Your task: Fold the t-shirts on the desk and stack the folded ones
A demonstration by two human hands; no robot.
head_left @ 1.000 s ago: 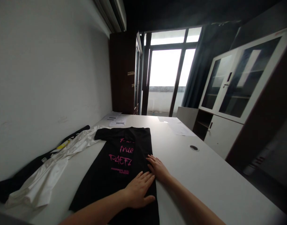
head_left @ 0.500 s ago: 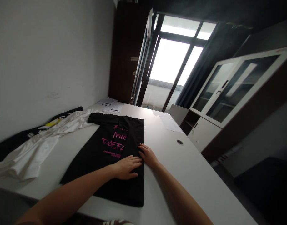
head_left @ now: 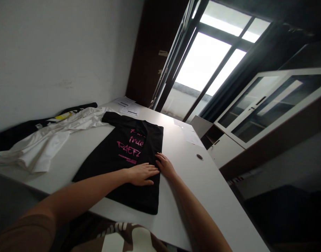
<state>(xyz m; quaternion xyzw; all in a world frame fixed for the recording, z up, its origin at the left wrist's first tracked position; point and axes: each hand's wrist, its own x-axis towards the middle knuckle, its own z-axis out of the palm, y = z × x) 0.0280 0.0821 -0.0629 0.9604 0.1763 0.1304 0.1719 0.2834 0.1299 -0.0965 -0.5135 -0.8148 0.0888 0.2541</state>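
Observation:
A black T-shirt [head_left: 97, 157] with pink lettering lies on the white table [head_left: 181, 189], its right side folded inward over part of the print. Flat on the folded part rests my left hand [head_left: 143, 174], fingers stretched toward the fold's right edge. My right hand [head_left: 165, 165] lies at that same edge, its fingertips on the black cloth and its fingers extended. The two hands are close together, with the left one nearer to me. Neither grasps the cloth.
Left of the T-shirt lies a crumpled white garment [head_left: 45, 143], and behind it a black garment with yellow [head_left: 63, 116] along the wall. Paper sheets [head_left: 129, 106] lie at the table's far end. A round cable hole [head_left: 199, 157] is at the right. Beyond stands a glass-door cabinet [head_left: 255, 105].
The view has tilted and shifted, so the table and clothes appear higher. Both hands stay at nearly the same place on the folded T-shirt, which looks unchanged.

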